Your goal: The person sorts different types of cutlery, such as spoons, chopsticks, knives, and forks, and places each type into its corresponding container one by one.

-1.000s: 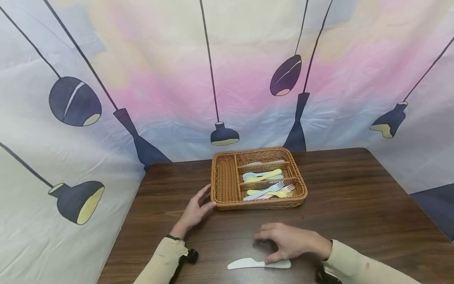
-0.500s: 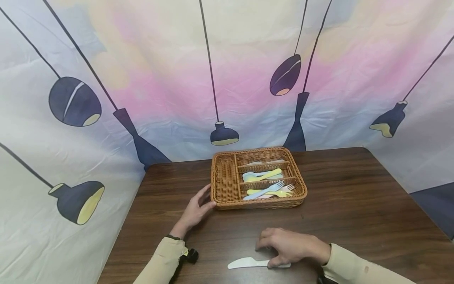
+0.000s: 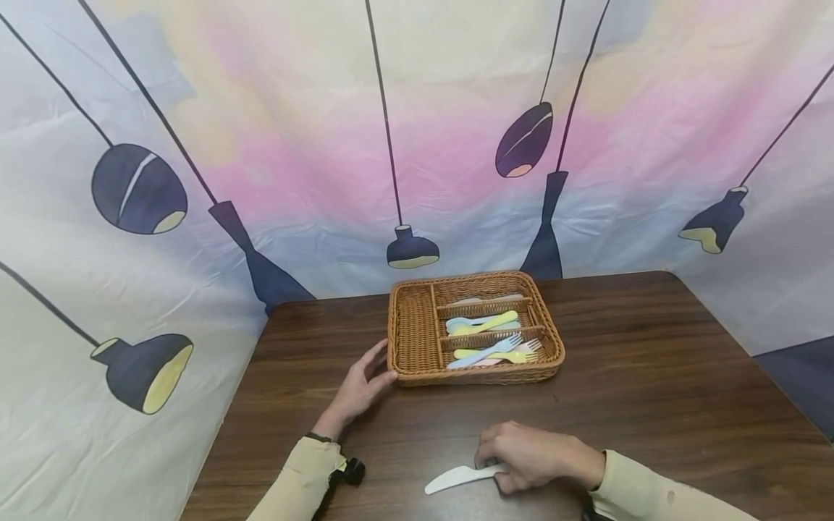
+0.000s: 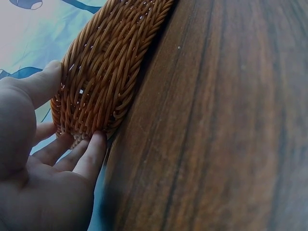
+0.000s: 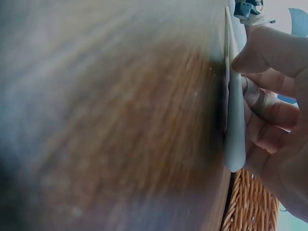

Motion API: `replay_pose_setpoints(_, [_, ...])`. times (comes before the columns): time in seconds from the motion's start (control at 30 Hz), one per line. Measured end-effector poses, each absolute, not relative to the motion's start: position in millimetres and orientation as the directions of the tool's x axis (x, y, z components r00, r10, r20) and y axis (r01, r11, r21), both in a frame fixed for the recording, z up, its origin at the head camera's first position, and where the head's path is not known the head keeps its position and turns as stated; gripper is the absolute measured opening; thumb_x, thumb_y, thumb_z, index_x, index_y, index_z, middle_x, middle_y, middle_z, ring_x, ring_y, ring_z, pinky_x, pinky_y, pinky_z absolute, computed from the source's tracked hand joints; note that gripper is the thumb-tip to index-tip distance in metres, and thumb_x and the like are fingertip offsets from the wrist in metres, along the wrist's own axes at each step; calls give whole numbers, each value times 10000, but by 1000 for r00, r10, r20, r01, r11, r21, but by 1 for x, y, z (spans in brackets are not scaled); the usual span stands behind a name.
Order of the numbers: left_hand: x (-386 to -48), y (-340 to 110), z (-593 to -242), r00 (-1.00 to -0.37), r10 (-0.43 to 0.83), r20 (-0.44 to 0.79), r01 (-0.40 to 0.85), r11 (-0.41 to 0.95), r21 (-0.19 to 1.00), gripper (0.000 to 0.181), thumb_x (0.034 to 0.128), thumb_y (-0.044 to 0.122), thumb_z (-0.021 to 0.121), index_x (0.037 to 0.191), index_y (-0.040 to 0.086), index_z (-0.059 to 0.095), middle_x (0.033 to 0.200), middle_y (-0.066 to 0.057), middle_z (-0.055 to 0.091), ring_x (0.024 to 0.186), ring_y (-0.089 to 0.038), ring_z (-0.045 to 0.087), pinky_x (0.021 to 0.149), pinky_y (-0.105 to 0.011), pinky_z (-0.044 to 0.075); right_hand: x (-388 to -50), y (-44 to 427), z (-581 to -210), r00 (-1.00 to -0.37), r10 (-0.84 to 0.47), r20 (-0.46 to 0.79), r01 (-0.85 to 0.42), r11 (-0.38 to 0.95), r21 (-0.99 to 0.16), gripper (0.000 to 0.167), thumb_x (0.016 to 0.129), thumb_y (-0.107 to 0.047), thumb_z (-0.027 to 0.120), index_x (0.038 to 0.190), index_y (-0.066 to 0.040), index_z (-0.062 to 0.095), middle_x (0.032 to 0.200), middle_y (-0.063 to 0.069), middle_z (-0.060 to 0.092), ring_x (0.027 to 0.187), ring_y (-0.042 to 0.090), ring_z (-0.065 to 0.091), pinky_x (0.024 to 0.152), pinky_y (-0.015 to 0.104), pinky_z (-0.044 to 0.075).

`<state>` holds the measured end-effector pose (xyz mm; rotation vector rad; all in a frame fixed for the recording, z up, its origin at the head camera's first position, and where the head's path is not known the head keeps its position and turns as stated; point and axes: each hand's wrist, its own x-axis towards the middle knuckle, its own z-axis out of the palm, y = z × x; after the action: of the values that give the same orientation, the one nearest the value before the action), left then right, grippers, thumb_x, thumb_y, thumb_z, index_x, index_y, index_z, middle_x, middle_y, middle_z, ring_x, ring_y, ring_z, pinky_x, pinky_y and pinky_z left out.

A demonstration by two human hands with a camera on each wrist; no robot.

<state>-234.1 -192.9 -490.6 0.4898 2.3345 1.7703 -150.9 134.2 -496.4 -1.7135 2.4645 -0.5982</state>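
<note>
In the head view my right hand (image 3: pixel 524 457) pinches the handle of a white plastic knife (image 3: pixel 459 477) near the table's front. The blade points left. From the right wrist, the knife (image 5: pixel 235 115) shows edge-on close to the tabletop, with the thumb against it and the fingers behind. At the wicker cutlery tray (image 3: pixel 412 378), my left hand (image 3: pixel 355 388) touches the near left corner. The left wrist view shows its thumb and extended fingertips on the woven wall (image 4: pixel 96 82), the hand not wrapped round it.
Inside the tray, the front right compartment has several forks (image 3: pixel 495 353), the middle one spoons (image 3: pixel 482 323), and the back one pale knives (image 3: pixel 482 298). A patterned cloth (image 3: pixel 313 145) hangs behind the brown wooden table (image 3: pixel 651 376).
The right hand's fingers have closed on the knife's handle. The knife has turned slightly, its handle end rising off its earlier line. The left hand and tray have stayed in place.
</note>
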Motion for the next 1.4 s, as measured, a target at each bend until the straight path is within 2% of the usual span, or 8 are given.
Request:
replay_pose_setpoints(0.3, [-235, -193, -494, -933, 353, 74, 163, 231, 959, 695, 931, 74, 653, 1517, 7, 285, 1562, -214, 291, 1412, -389, 336, 1108, -511, 396, -156, 141, -493, -427, -889, 167, -843, 323, -431, 266, 706, -104, 727, 958, -183, 701, 870, -127, 600, 763, -60, 505, 669, -33, 391])
replay_pose_setpoints(0.57, [-235, -195, -495, -933, 352, 81, 174, 243, 954, 688, 928, 83, 661, 1511, 14, 303, 1556, -213, 305, 1403, -391, 352, 1100, -492, 410, -172, 149, -472, -509, -846, 160, -785, 379, -490, 268, 720, -68, 708, 970, -161, 728, 837, -134, 572, 716, -57, 491, 588, 9, 433])
replay_pose_setpoints(0.93, [-234, -194, -494, -927, 365, 85, 185, 247, 951, 695, 938, 103, 652, 1519, 13, 282, 1565, -212, 284, 1410, -381, 343, 1096, -464, 430, -214, 165, -436, -591, -779, 208, -762, 455, -460, 271, 753, -53, 694, 986, -189, 718, 856, -135, 578, 726, -10, 502, 596, 122, 483])
replay_pose_setpoints(1.07, [-234, -194, -493, -925, 369, 88, 186, 241, 953, 697, 938, 97, 651, 1519, 6, 279, 1565, -219, 279, 1411, -383, 339, 1096, -446, 434, -231, 168, -427, -593, -772, 229, -772, 464, -436, 297, 765, -39, 672, 1023, -175, 724, 882, -108, 604, 729, 13, 502, 599, 146, 474])
replay_pose_setpoints(1.3, [-233, -194, -491, -925, 372, 75, 178, 251, 951, 695, 938, 91, 649, 1520, 6, 278, 1569, -211, 275, 1411, -386, 338, 1073, -333, 458, -257, 170, -414, -609, -760, 224, -763, 485, -428, 290, 803, -45, 638, 1041, -186, 726, 924, -86, 623, 718, 45, 502, 587, 187, 462])
replay_pose_setpoints(1.4, [-234, -194, -491, -925, 373, 79, 184, 254, 950, 698, 936, 88, 650, 1520, 4, 277, 1568, -213, 275, 1408, -388, 341, 1073, -340, 458, -267, 171, -411, -619, -752, 225, -757, 495, -427, 281, 827, -55, 633, 1053, -192, 728, 902, -87, 607, 702, 47, 483, 569, 196, 441])
